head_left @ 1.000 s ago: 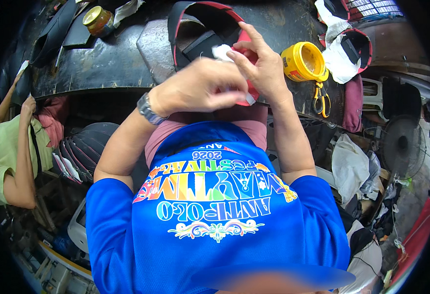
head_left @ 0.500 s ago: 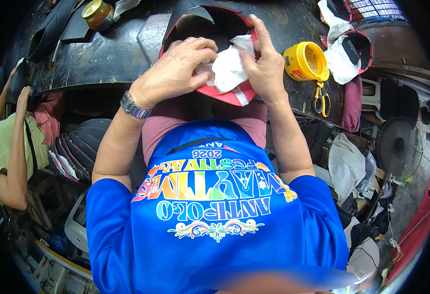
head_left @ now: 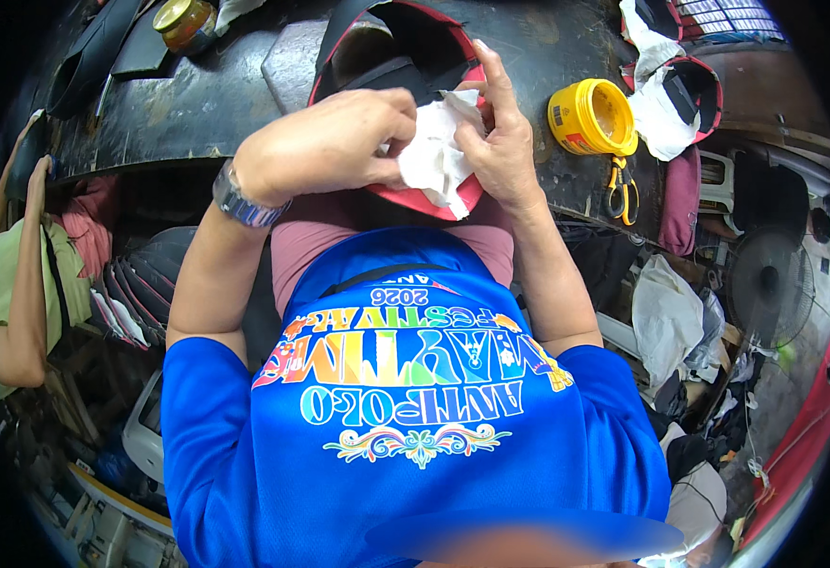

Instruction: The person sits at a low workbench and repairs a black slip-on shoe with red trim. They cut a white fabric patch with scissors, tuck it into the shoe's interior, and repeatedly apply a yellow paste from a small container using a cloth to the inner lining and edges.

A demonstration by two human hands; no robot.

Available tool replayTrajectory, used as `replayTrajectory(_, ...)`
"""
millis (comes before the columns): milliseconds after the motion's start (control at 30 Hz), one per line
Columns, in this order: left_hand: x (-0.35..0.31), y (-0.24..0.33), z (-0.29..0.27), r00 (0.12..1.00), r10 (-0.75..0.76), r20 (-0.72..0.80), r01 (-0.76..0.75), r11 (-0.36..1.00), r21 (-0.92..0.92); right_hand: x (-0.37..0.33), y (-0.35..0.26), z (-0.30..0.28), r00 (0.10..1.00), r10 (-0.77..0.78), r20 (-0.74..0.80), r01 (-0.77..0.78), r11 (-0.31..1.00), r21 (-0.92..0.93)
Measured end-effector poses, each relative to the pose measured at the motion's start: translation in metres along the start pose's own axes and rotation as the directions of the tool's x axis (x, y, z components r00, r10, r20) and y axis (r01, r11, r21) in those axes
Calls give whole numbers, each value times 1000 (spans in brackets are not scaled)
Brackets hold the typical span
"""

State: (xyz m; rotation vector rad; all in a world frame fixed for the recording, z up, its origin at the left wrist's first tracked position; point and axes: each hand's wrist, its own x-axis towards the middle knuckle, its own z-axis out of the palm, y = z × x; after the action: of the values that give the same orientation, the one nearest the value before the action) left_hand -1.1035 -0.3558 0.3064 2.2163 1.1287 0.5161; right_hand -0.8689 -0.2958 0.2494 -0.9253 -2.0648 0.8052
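Observation:
A hollow, curved black piece with a red edge [head_left: 413,201] rests at the near edge of the dark table, its opening facing up. White cloth-like material [head_left: 437,151] lies over its near side. My left hand [head_left: 335,142], with a watch on the wrist, has its fingers curled and pinched at the material's left edge. Holding the piece's right side is my right hand [head_left: 507,147], its thumb against the white material and its index finger stretched up along the rim. The left fingertips are partly hidden behind the hand.
Right of my hands stand an open yellow tub [head_left: 592,118] and yellow-handled scissors [head_left: 621,192]. Similar red-edged pieces with white material [head_left: 666,118] lie at the far right. A jar [head_left: 185,26] sits at the back left. Another person's arm [head_left: 32,275] shows at the left.
My left hand has turned and shifted left and slightly down, its fingers drawn out of the opening. The white material now spreads lower over the near edge.

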Motion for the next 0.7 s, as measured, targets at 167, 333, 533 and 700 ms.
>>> replayTrajectory(167,27,0,12,976,8,-219,38,977,208,4,-4,4,998,57,-31,-55,997,62)
replayTrajectory(333,41,-3,32,955,3,-298,117,917,382,8,-5,5,956,-188,-224,183,982,-46)
replayTrajectory(533,46,-16,28,965,-69,-251,134,959,251,14,6,1,846,-459,-272,424,888,-178)
replayTrajectory(700,55,-17,27,970,-194,-146,221,954,203,22,16,7,895,-276,-350,236,960,-152)
